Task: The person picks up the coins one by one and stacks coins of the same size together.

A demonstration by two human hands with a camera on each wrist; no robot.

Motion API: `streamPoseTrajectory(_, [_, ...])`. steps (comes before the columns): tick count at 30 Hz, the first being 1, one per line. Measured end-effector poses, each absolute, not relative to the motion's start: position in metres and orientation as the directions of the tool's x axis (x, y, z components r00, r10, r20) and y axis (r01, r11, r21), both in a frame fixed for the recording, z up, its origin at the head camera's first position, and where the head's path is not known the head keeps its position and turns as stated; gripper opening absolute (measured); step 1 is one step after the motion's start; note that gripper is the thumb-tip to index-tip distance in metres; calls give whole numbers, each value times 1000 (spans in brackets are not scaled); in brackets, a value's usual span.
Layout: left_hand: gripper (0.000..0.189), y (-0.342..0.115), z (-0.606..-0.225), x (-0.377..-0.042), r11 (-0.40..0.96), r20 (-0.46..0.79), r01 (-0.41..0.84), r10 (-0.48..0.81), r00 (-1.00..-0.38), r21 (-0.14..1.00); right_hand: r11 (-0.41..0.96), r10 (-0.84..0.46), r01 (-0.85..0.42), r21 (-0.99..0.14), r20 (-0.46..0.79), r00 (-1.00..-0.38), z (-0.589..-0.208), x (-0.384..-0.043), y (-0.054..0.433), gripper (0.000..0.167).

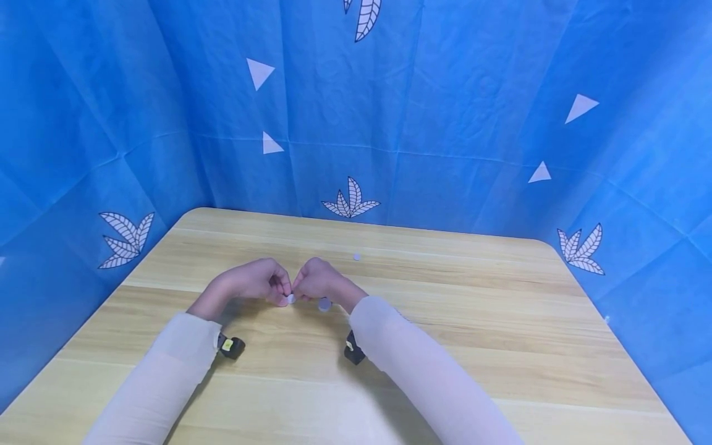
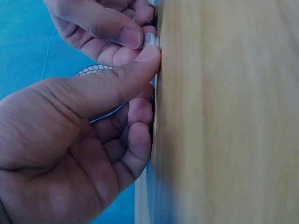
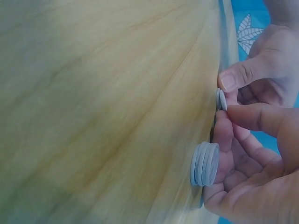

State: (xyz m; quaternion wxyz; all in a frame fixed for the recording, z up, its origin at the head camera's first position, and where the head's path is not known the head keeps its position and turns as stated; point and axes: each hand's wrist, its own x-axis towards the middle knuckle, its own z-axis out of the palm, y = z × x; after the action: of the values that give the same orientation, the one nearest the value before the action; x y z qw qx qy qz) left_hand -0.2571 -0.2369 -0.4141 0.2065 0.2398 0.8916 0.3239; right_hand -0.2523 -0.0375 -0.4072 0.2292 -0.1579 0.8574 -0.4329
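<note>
My left hand [image 1: 258, 281] and right hand [image 1: 321, 281] meet fingertip to fingertip low over the table, left of its middle. Between them is a small silver coin [image 1: 291, 298]. In the right wrist view that coin [image 3: 223, 100] tilts against another coin lying on the table. My right thumb and forefinger pinch its near edge, while the left thumb [image 3: 229, 80] is at its opposite edge. The left wrist view shows the coin [image 2: 149, 39] at the left thumb tip, the left forefinger mostly hidden behind. A short stack of several coins [image 3: 204, 164] stands beside the right hand's curled fingers.
One more coin-like disc [image 1: 356, 256] lies farther back on the wooden table [image 1: 473, 309]. Blue patterned cloth [image 1: 445, 111] hangs behind the table and along both sides. Dark wrist cameras hang below both sleeves, close over the tabletop.
</note>
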Motion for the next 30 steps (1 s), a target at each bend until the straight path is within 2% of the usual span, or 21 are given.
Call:
streamPoseTrajectory(13, [17,-238,-414,-257,683,-222,304,568,-793,664,554,-453,-22,-832,-279,-847,-408,-253,-39,8])
streamPoseTrajectory(30, [18,-236,-411,-256,689,-233,284,555,-798,666,524,-491,-33,-851,-270,-829,-410,-257,-35,12])
